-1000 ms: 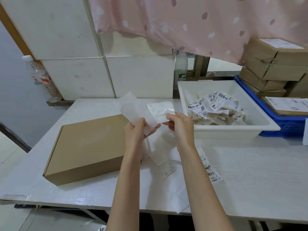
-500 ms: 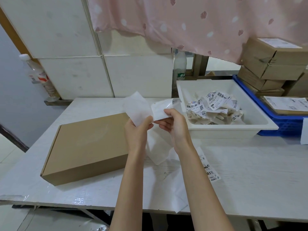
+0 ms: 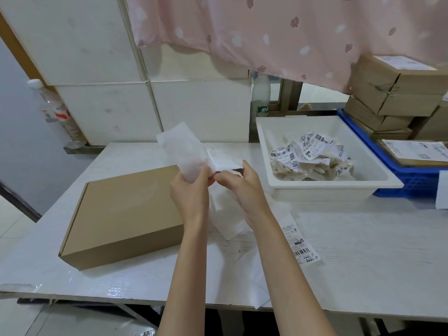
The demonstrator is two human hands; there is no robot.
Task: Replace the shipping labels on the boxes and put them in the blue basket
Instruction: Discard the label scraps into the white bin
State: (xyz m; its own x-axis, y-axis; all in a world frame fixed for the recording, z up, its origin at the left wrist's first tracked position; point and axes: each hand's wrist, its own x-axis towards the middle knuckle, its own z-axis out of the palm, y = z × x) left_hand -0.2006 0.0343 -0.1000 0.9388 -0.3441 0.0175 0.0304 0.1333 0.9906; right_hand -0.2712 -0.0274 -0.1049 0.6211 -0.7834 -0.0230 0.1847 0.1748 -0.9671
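Holding a white label sheet (image 3: 185,151) above the table (image 3: 363,251), the left hand (image 3: 191,190) pinches its lower edge with curled fingers; the right hand (image 3: 242,187) pinches a second, smaller white sheet (image 3: 224,161) just beside it. Both forearms extend forward from the bottom edge. One flat cardboard box (image 3: 126,214) lies closed, left of the hands. One white tray (image 3: 324,187) holds crumpled used labels (image 3: 312,154). One blue basket (image 3: 412,180), right of the tray, contains labelled boxes. One printed label (image 3: 300,246) lies on the white table. White wall panels and a pink curtain (image 3: 278,35) stand behind.
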